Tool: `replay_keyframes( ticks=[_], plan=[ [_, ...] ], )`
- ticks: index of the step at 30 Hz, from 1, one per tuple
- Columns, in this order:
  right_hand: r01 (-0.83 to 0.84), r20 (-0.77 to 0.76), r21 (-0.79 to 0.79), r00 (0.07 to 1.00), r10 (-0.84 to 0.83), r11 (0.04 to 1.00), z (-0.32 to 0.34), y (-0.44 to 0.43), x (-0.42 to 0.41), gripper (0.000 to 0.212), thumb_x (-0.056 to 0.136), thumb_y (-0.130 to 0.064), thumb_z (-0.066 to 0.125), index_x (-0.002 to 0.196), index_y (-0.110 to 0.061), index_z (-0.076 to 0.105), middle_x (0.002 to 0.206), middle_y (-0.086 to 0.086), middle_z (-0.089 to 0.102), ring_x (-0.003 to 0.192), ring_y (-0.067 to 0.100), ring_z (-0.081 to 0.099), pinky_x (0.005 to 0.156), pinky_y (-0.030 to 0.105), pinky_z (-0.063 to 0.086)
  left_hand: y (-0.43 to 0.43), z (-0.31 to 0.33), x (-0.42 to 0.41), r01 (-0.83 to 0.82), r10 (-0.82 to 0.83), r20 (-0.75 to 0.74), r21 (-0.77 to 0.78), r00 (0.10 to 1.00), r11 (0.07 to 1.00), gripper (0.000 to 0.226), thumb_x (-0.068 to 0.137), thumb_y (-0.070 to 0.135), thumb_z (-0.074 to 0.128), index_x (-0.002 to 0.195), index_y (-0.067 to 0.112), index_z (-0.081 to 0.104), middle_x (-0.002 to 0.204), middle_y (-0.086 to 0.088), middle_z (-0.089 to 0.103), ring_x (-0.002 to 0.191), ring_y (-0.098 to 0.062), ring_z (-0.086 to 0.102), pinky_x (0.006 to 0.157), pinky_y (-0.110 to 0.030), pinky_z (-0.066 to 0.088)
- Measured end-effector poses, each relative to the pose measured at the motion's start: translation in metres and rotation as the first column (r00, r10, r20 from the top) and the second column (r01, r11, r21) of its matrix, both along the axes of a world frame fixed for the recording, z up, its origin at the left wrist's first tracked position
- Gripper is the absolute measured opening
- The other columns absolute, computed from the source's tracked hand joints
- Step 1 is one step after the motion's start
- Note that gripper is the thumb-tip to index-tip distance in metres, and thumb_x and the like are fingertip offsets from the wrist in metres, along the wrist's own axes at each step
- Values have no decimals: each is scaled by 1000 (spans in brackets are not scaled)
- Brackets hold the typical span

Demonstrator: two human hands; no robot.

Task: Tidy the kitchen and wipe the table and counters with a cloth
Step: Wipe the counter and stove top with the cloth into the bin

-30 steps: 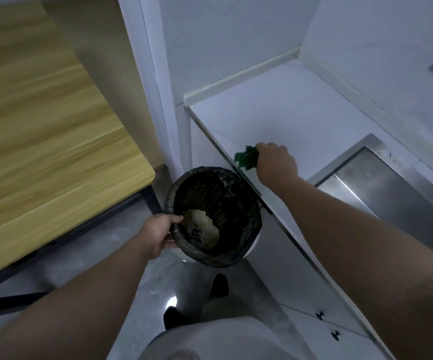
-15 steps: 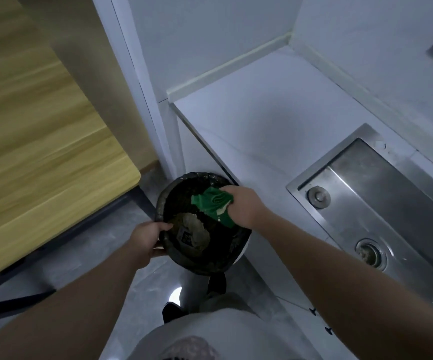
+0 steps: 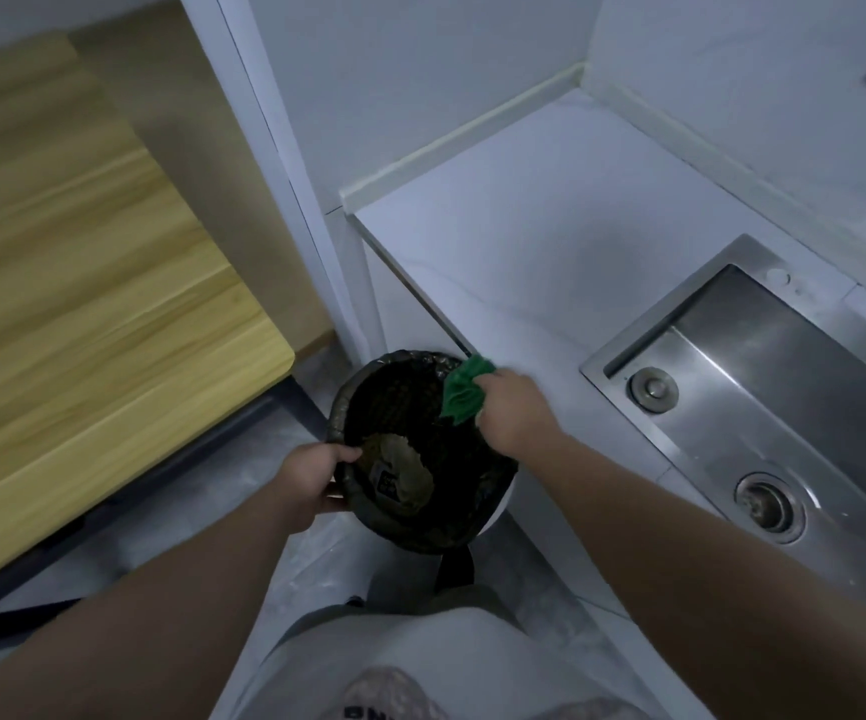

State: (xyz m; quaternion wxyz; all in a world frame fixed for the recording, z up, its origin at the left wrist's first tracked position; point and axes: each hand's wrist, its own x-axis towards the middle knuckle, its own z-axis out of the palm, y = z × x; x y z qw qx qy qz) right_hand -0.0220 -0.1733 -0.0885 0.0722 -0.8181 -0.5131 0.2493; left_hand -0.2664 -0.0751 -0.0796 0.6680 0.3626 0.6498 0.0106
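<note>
Hidden and cut-off parts

The right hand (image 3: 514, 407) covers part of the green cloth (image 3: 464, 389); the sink (image 3: 763, 387) and the wooden table (image 3: 82, 283) run past the picture's edges.

A stainless steel sink (image 3: 784, 387) fills the 3 o'clock side, its basin dull and streaked. On its near ledge sits a round metal cap (image 3: 653, 389), and the drain strainer (image 3: 769, 506) lies toward 4 o'clock. Near the centre is a round bin (image 3: 368, 517) lined with a black bag (image 3: 410, 402); inside rests a crumpled brownish wad (image 3: 404, 459) bearing a dark label (image 3: 386, 483). Grey tiled floor (image 3: 171, 517) spreads toward 8 o'clock. A white wall (image 3: 420, 70) rises at 12 o'clock.
</note>
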Motion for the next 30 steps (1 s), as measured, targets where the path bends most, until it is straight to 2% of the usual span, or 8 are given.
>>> replay_keyframes(
  ticks=[3, 7, 10, 14, 16, 18, 26, 30],
  plan=[
    [-33, -209, -112, 978, 9, 993, 1, -13, -27, 15, 88, 0, 56, 96, 0, 69, 103, 18, 67, 99, 31, 62, 80, 32, 50, 5, 0, 0, 67, -67, -3, 3, 998, 998, 27, 91, 16, 65, 117, 9, 63, 109, -13, 70, 94, -36, 69, 64, -39, 59],
    [231, -238, 20, 946, -220, 973, 4, -27, -52, 29, 89, -7, 56, 115, -8, 70, 108, 12, 63, 97, 24, 60, 83, 34, 52, 18, 3, -5, 149, -149, 22, 15, 989, 989, 24, 91, 14, 66, 114, 7, 64, 107, -14, 70, 94, -36, 69, 64, -39, 60],
    [491, -360, 79, 826, -434, 868, 27, -30, -64, 31, 90, -10, 55, 118, -14, 69, 103, 3, 70, 91, 15, 63, 77, 24, 50, 26, 7, -8, 223, -223, 36, 14, 974, 975, 21, 90, 13, 66, 110, 7, 65, 104, -14, 71, 93, -35, 69, 67, -41, 60],
    [662, -397, 215, 731, -555, 718, 55, -39, -97, 24, 93, -18, 58, 115, -20, 68, 97, -6, 68, 88, 10, 62, 71, 17, 46, 30, 12, -13, 326, -327, 60, 19, 943, 945, 19, 89, 11, 67, 108, 6, 66, 103, -15, 72, 96, -35, 68, 73, -44, 60],
    [690, -370, 327, 722, -584, 646, 62, -45, -121, 19, 93, -24, 64, 111, -22, 70, 93, -14, 65, 85, 3, 58, 67, 3, 39, 32, 13, -22, 365, -364, 77, 8, 928, 931, 24, 87, 10, 70, 109, 3, 67, 105, -17, 72, 98, -37, 68, 81, -51, 59],
    [712, -334, 365, 701, -630, 599, 62, -52, -145, 16, 94, -24, 65, 108, -21, 71, 91, -15, 62, 83, 1, 54, 63, 0, 35, 33, 13, -32, 413, -411, 94, -5, 907, 911, 28, 84, 10, 71, 111, 2, 67, 105, -18, 73, 98, -39, 68, 83, -55, 58],
    [730, -88, 336, 653, -752, 595, 54, -95, -220, 20, 93, -23, 60, 108, -21, 72, 103, -3, 70, 95, 14, 62, 82, 27, 49, 4, 18, -50, 592, -589, 69, -26, 805, 806, 14, 90, 8, 65, 100, -2, 64, 92, -18, 68, 78, -35, 65, 46, -31, 53],
    [784, -19, 325, 565, -825, 529, 53, -123, -240, 18, 92, -24, 59, 104, -20, 72, 100, -2, 70, 95, 16, 63, 80, 29, 51, -21, 18, -49, 659, -657, 52, -38, 752, 751, 14, 89, 5, 65, 98, -5, 63, 87, -20, 66, 69, -34, 62, 39, -30, 50]
  ],
)
